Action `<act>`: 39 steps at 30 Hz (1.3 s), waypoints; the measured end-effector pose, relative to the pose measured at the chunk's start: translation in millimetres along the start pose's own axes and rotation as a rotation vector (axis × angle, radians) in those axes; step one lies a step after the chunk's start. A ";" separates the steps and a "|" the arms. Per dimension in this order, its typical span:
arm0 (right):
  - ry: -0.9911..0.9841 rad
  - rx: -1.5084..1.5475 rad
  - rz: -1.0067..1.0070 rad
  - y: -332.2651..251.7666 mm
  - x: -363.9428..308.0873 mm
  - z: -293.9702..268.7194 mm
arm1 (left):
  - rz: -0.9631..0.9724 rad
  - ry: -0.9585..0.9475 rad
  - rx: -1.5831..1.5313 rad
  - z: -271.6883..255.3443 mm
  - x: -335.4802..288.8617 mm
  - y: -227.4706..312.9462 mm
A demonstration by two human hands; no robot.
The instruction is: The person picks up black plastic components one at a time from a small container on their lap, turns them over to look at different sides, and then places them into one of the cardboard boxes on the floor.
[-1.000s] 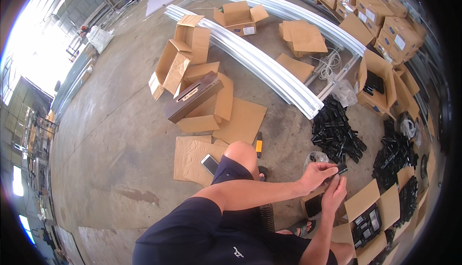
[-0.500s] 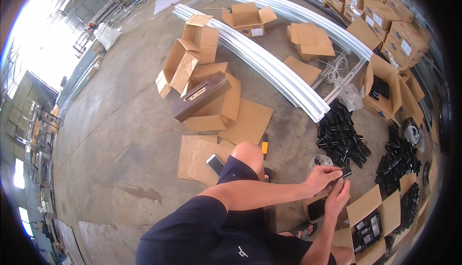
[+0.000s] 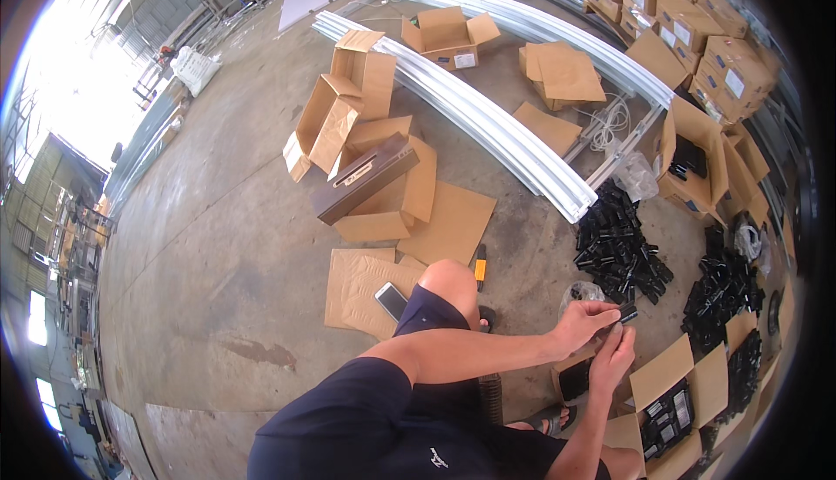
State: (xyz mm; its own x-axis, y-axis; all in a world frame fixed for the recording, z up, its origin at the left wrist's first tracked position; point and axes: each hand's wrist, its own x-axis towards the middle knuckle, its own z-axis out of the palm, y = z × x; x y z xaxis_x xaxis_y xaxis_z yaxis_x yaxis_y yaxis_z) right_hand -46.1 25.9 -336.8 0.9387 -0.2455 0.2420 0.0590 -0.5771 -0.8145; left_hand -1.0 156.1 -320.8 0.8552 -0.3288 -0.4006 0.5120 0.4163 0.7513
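Between my two hands is a small black plastic part [image 3: 628, 312], too small for its kind to show. My left hand [image 3: 582, 327] pinches it from the left with thumb and forefinger. My right hand [image 3: 613, 358] has its fingertips closed at the part's lower side. Just beyond them spreads a loose pile of black plastic parts [image 3: 620, 249] on the floor. To the right lies a second pile of black parts [image 3: 719, 297]. Below my hands stands a small carton [image 3: 566, 360] with something black inside. An open carton packed with black pieces [image 3: 666, 419] is right of my right forearm.
Long white metal profiles [image 3: 488, 123] run across the floor ahead. Open cardboard boxes [image 3: 366, 79] and a dark brown long box [image 3: 366, 177] lie to the left. A phone [image 3: 390, 299] rests on flattened cardboard [image 3: 348, 280]. Stacked cartons [image 3: 688, 18] fill the far right.
The view has shifted very slightly. Both hands stay together on the small black part, with no other visible movement.
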 end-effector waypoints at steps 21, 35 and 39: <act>-0.016 -0.007 0.003 -9.9 -0.6 -3.7 | 0.012 -0.003 -0.024 1.8 -2.5 1.0; -0.029 0.008 0.031 -7.1 -1.7 -2.8 | 0.009 -0.010 -0.032 -3.0 3.0 -8.4; -0.026 0.007 0.034 -4.2 -2.4 -2.2 | 0.009 -0.002 -0.024 -3.2 3.8 -9.3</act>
State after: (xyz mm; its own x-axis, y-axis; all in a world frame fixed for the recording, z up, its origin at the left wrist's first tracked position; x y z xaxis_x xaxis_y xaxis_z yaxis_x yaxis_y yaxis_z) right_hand -49.4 27.2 -332.8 0.9486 -0.2450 0.2005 0.0291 -0.5630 -0.8260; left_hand -2.3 153.7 -330.9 0.8597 -0.3270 -0.3925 0.5060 0.4391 0.7424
